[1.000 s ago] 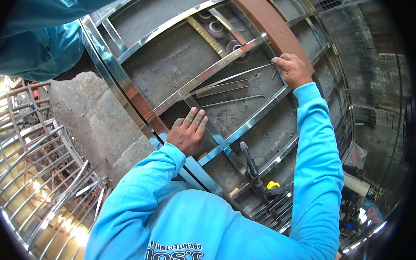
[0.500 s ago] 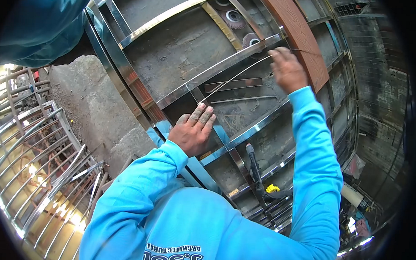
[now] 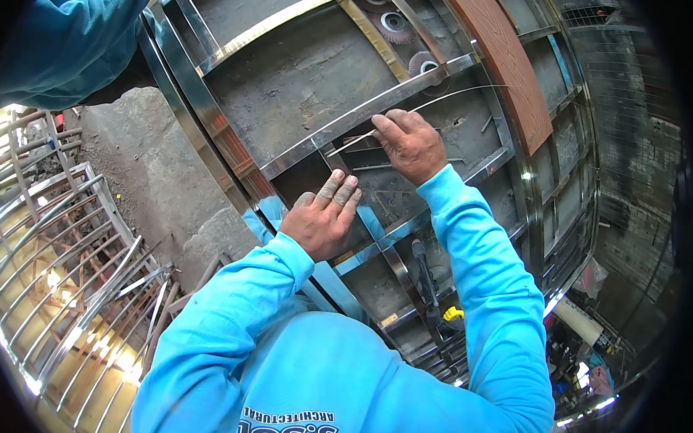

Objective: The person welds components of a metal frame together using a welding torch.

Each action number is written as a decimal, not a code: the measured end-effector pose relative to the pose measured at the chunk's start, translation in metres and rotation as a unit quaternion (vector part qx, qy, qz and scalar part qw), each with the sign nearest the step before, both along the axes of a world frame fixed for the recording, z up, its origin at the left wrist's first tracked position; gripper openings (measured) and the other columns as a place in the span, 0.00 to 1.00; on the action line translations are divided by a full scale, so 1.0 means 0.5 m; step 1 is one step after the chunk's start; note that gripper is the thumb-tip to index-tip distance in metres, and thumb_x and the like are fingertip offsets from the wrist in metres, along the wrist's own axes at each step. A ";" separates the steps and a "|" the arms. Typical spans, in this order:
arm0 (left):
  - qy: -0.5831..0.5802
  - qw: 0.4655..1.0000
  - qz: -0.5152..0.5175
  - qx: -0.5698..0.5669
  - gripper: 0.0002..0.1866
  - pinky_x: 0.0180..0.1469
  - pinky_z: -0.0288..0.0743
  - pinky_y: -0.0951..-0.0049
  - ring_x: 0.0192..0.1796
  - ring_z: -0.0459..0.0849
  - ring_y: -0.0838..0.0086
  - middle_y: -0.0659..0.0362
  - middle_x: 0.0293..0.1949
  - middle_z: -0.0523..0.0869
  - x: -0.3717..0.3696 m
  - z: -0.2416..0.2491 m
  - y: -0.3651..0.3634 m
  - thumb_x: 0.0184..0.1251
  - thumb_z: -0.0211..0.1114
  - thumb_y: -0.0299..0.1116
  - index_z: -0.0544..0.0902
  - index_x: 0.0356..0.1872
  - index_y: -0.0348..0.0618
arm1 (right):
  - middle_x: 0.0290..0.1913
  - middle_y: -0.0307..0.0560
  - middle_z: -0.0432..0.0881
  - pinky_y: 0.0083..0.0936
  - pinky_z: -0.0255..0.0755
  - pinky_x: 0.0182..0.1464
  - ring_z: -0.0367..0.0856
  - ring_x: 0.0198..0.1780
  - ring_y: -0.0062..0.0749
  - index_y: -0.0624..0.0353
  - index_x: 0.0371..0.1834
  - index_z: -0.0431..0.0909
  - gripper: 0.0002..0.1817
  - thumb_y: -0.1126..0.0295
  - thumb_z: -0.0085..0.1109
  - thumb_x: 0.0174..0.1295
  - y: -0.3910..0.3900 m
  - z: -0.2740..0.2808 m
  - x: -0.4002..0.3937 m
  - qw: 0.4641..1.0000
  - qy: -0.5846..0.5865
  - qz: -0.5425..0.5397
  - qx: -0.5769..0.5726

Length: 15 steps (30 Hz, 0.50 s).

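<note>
My right hand (image 3: 411,146) pinches a thin, pale rod (image 3: 465,89) above the metal frame. One end of the rod points down to the left near a crossbar, and the other curves off toward the brown wood-grain plank (image 3: 512,66). My left hand (image 3: 321,219) lies palm down with its fingers extended over a joint of the shiny metal frame (image 3: 291,163), just below the rod's tip. Nothing shows in the left hand.
A torch-like tool with a black handle (image 3: 423,276) and a yellow part (image 3: 453,313) lies in the lower frame. Two grinding discs (image 3: 393,23) sit at the top. Curved metal bars (image 3: 77,283) stand at left. A person's blue sleeve (image 3: 70,39) is at upper left.
My right hand has moved left and slightly down, bringing the rod along and closer to my left hand. The left hand has stayed in place.
</note>
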<state>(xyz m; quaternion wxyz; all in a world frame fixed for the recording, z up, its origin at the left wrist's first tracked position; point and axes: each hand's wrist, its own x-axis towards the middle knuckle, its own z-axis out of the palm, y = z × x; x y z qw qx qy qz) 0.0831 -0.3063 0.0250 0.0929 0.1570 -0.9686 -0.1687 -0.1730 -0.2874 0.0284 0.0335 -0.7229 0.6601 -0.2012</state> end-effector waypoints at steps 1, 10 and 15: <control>0.007 1.000 0.004 -0.002 0.21 0.49 0.79 0.64 0.73 0.78 0.58 0.50 0.66 0.83 0.000 -0.004 0.002 0.64 0.65 0.31 0.85 0.59 0.41 | 0.44 0.45 0.80 0.40 0.80 0.43 0.83 0.43 0.45 0.48 0.47 0.80 0.13 0.70 0.68 0.59 -0.003 -0.003 0.000 1.000 -0.006 -0.011 -0.024; 0.009 1.000 0.004 -0.009 0.22 0.48 0.76 0.65 0.73 0.77 0.59 0.52 0.66 0.83 0.000 -0.006 0.001 0.61 0.67 0.30 0.85 0.59 0.42 | 0.50 0.47 0.78 0.40 0.82 0.45 0.84 0.46 0.47 0.49 0.46 0.79 0.14 0.72 0.69 0.57 -0.007 -0.024 0.012 0.998 0.007 -0.044 -0.047; 0.006 1.000 0.005 -0.011 0.22 0.49 0.76 0.65 0.73 0.77 0.60 0.52 0.66 0.84 0.001 -0.005 0.001 0.61 0.67 0.30 0.85 0.59 0.42 | 0.50 0.47 0.78 0.39 0.82 0.45 0.84 0.46 0.46 0.49 0.47 0.79 0.14 0.72 0.69 0.58 -0.009 -0.024 0.012 0.998 -0.003 -0.049 -0.033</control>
